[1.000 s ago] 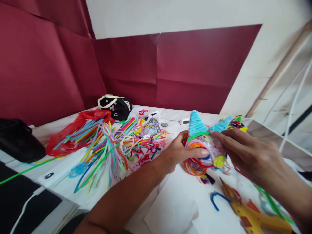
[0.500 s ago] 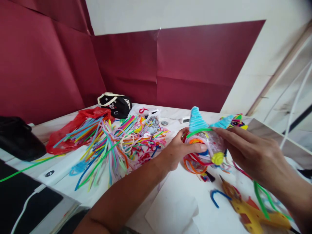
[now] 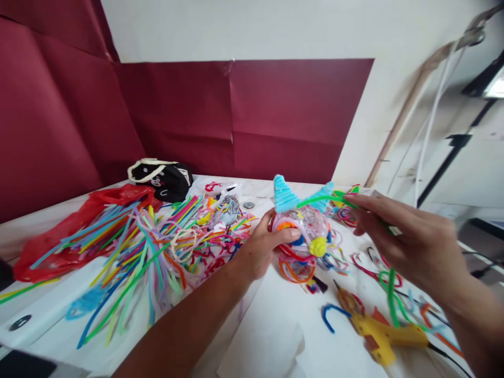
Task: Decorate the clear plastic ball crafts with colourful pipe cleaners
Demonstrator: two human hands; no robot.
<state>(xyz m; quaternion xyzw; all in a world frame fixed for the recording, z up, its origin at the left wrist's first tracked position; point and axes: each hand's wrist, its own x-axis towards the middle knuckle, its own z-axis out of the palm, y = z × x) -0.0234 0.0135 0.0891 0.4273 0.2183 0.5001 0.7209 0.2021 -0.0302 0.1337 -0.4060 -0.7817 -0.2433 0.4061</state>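
Observation:
My left hand is wrapped round the side of a colourful pipe-cleaner figure, its thumb over the front. The figure has light blue fuzzy ears, an orange ring, a clear body and a yellow fuzzy nub. My right hand, to the right of the figure, pinches a green pipe cleaner. This pipe cleaner stretches left in front of the ears, and its left end reaches the base of the left ear. Whether it is fixed there I cannot tell.
Many loose pipe cleaners and a red plastic bag cover the left of the table. A yellow glue gun lies at the front right beside a bent blue pipe cleaner. Behind stands a black bag.
My right hand has moved away from the figure to the right, drawing the green pipe cleaner out straighter. The left hand keeps its hold. The camera view has swung right.

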